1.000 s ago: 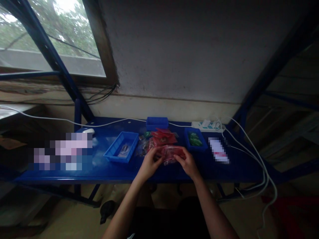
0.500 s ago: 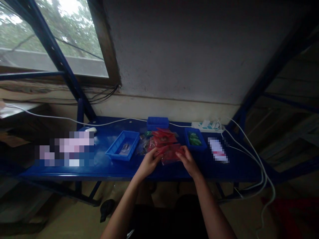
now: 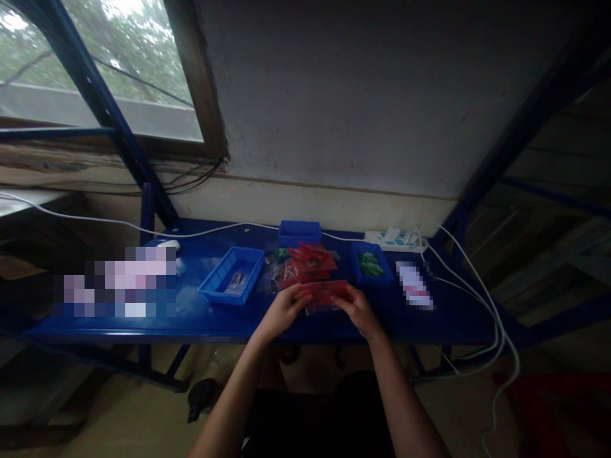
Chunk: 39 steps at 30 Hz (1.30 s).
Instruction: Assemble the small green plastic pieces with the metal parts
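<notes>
Between my two hands is a red plastic bag (image 3: 324, 292), partly see-through, held flat near the table's front edge. My left hand (image 3: 289, 306) pinches its left end, with the thumb on top. At the right end, my right hand (image 3: 357, 305) grips it the same way. Just beyond lies a pile of red plastic bags (image 3: 310, 259). Small clear bags (image 3: 273, 275) with dark contents, too small to make out, lie to the left of the pile. What the held bag contains is not clear.
A blue tray (image 3: 206, 287) with a small clear bag stands left. Another blue tray (image 3: 300, 239) is at the back. The right-hand blue bin (image 3: 391, 277) holds green bags (image 3: 370, 264). Behind it lies a white power strip (image 3: 396, 241) with cables. A blurred-out white item (image 3: 413, 283) lies far right.
My right hand has shifted slightly left along the bag, and the held bag looks flatter and straighter. Both hands keep their grip. The whole view has shifted a little.
</notes>
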Tool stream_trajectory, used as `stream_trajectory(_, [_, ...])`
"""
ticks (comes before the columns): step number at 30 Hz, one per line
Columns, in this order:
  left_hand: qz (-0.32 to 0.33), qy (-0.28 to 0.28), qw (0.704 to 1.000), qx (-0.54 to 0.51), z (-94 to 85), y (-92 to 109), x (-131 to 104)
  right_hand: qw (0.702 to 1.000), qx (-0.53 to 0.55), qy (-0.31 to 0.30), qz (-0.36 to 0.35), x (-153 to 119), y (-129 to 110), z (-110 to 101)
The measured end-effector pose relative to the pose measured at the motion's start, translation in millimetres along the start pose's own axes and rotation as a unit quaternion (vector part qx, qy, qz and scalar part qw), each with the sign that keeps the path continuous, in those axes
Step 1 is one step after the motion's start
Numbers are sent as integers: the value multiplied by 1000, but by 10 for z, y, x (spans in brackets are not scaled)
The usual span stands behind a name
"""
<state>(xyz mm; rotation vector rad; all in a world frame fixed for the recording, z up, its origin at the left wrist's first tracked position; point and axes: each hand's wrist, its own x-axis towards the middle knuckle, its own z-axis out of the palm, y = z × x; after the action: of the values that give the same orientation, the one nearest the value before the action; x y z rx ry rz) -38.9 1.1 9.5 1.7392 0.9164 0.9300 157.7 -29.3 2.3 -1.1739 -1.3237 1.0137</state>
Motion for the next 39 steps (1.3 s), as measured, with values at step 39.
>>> stream_trajectory(39, [-7,50,999,-17,9,142,-3,992,108,64,15,89,81,-19])
